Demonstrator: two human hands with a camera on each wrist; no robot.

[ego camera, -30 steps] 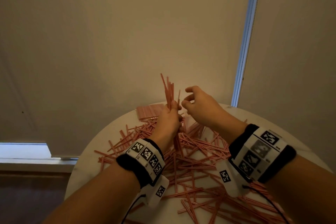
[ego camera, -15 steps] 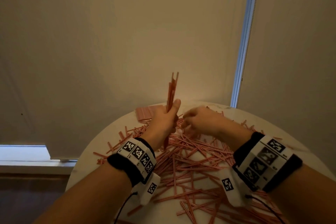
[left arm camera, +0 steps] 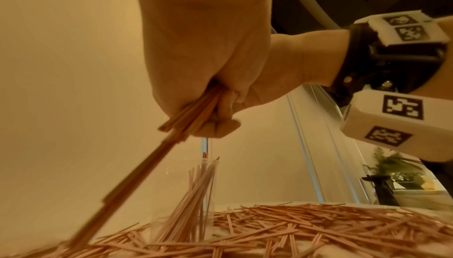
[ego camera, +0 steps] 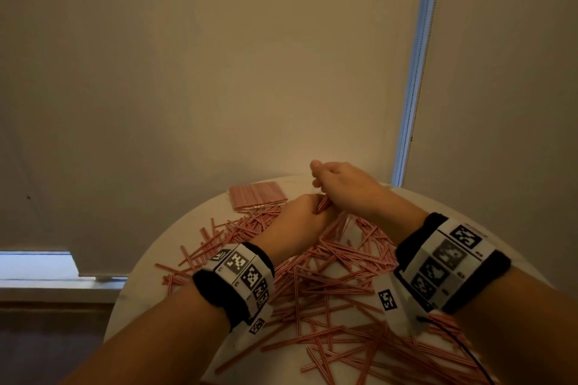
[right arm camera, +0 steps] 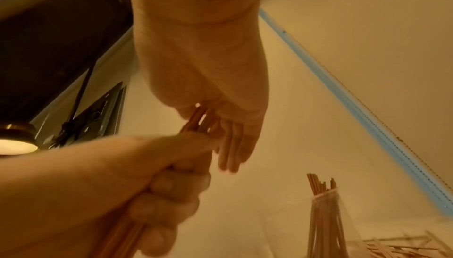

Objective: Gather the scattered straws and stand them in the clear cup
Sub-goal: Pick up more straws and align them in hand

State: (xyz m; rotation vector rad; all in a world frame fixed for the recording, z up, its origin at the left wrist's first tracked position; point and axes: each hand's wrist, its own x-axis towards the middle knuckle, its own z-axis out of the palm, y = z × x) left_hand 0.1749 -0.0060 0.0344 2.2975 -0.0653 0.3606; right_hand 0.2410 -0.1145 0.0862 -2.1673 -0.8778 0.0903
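Bundle (left arm camera: 191,111) gripped by left hand (ego camera: 300,219), blurred, right hand (ego camera: 347,187) covering top

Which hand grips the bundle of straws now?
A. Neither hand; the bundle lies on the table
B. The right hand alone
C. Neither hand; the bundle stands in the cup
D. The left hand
D. The left hand has its fingers curled round the bundle, while the right hand only touches its top end with straight fingers.
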